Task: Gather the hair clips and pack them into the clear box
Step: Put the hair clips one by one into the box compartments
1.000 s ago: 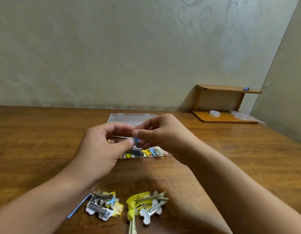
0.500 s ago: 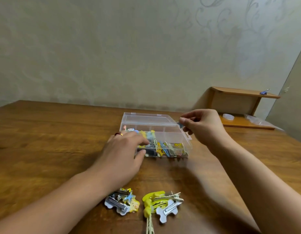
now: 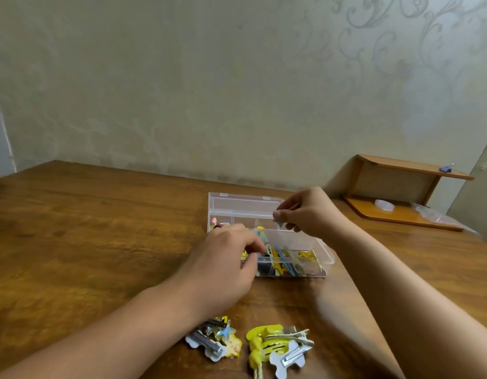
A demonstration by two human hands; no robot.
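Clear box sits open mid wooden table, clips inside front compartments. L hand at box's front-left, fingers curled over a pale clip; grip blurred, can't tell. R hand above box, pinching small blue clip. Two loose clip piles near table edge, well apart from box.

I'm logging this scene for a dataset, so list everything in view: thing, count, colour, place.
clear box: one, transparent, open, mid-table, holding yellow and blue clips
loose hair clips: two piles, near table edge; left pile silver, blue, yellow; right pile yellow, white, silver
table: one, brown wood
wooden shelf: one, orange-brown, far right
binder clip: one, blue, on shelf top
left hand: fingers reaching into box; grip unclear
right hand: pinching small blue clip above box
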